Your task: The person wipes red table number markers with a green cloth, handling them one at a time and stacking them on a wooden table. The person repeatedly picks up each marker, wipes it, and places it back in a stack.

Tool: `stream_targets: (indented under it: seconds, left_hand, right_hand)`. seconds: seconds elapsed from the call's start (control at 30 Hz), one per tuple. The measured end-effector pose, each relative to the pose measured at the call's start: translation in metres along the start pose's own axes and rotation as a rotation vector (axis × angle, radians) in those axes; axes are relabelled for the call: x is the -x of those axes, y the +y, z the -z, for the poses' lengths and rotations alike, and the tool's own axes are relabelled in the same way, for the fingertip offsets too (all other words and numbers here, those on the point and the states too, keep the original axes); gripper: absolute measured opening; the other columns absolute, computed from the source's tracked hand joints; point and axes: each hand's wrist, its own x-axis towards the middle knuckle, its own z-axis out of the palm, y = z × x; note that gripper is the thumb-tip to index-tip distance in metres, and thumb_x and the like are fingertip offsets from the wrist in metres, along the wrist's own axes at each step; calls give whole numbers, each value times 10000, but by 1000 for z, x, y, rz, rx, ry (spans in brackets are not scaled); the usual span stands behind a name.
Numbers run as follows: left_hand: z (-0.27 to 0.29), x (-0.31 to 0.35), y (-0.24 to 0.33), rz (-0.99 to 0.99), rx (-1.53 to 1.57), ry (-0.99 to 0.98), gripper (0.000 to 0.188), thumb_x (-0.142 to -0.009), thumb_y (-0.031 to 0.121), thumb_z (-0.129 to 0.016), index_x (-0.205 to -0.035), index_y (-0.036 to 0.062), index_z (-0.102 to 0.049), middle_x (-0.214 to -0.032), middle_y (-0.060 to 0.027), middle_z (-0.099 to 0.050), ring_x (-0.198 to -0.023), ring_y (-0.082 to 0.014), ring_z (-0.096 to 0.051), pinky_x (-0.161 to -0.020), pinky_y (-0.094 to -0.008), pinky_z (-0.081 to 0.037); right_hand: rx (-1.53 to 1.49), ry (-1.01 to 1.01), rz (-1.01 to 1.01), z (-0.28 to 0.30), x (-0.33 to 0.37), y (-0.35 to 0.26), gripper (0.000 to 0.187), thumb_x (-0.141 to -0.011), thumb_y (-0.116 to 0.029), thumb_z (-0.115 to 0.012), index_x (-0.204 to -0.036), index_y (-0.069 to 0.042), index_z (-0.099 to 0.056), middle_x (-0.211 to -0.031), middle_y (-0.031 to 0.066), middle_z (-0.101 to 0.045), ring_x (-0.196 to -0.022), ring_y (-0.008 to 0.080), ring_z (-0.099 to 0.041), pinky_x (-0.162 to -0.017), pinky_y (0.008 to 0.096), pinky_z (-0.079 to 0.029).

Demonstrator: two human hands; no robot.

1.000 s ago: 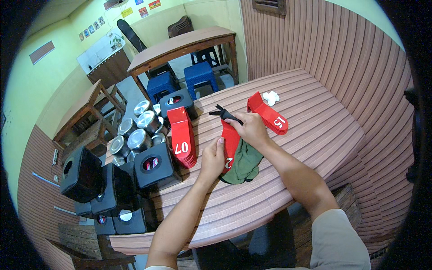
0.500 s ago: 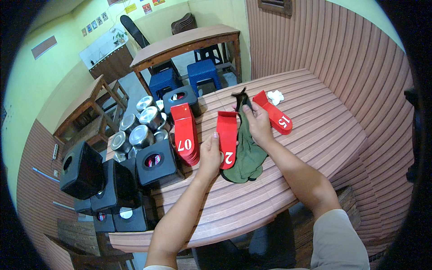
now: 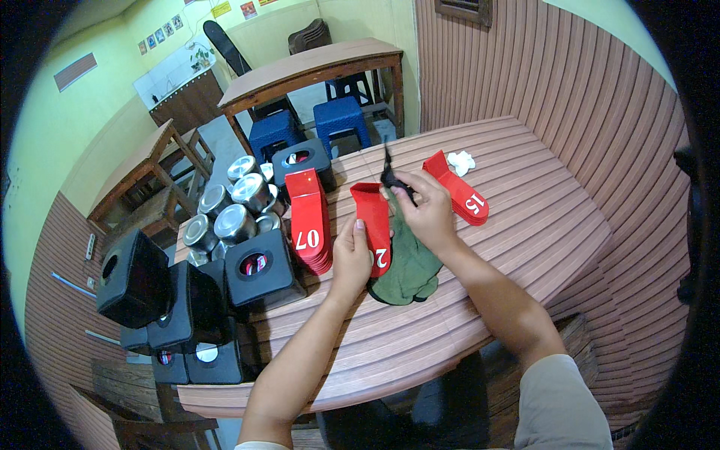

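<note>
My left hand point(image 3: 351, 259) grips a red table number sign point(image 3: 370, 212) by its left edge, thumb on the front, its folded end pointing away from me. Pinched in my right hand point(image 3: 429, 214), beside the sign's far end, is the dark end of a green cloth point(image 3: 409, 270). The rest of that cloth hangs down and lies bunched on the table under the hands. To the left stands a stack of similar red signs point(image 3: 306, 206). A smaller stack of red signs point(image 3: 463, 195) lies right of my right hand.
A crumpled white tissue point(image 3: 460, 162) lies beyond the right stack. Several round metal tins point(image 3: 235, 223) and black tissue boxes point(image 3: 268, 279) crowd the table's left side, some boxes piled at its edge. Ribbed wall panelling point(image 3: 600, 142) borders the right. Blue stools point(image 3: 341, 120) stand by another table behind.
My right hand has shifted left toward the far end of the held sign, bringing the cloth's dark end with it. The sign has tilted slightly left in my left hand.
</note>
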Motion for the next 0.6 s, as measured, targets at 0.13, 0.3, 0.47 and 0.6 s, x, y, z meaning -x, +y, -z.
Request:
stream_targets:
  seconds: [0.13,0.3,0.47,0.6]
  left_hand:
    - [-8,7,9,-366,-436,126,283,-1089,150,-482,-1194,-70,-625,-948,-214,-730,-838,-261,-717,-747,-392,-547]
    - [-10,10,21,-387,-456,89,215,-1074,105,-479,-1148,-34,-625,-860,-275,-667,-764,-370,-688,-683,-446,-510]
    - [-9,11,17,-154,-500,120,204,-1061,108,-492,-1091,-34,-635,-779,-267,-630,-691,-433,-634,-642,-487,-471]
    - [-7,11,14,-238,-494,221,269,-1076,138,-480,-1147,-64,-643,-828,-246,-687,-698,-354,-673,-673,-419,-519]
  right_hand:
    - [-11,-303,27,-6,9,-23,321,-947,-112,-648,-1236,17,-703,-1267,220,-694,-1183,361,-670,-1026,415,-522]
    - [-49,-370,105,-8,7,-17,388,-970,-159,-642,-1318,12,-659,-1322,222,-671,-1253,360,-636,-1087,419,-482]
    - [15,-397,25,-9,7,-10,353,-967,-191,-629,-1258,-7,-705,-1234,230,-705,-1157,354,-686,-1035,417,-516]
    - [57,-324,-80,-6,6,-7,326,-952,-205,-665,-1206,-11,-732,-1110,215,-744,-973,361,-744,-900,406,-578]
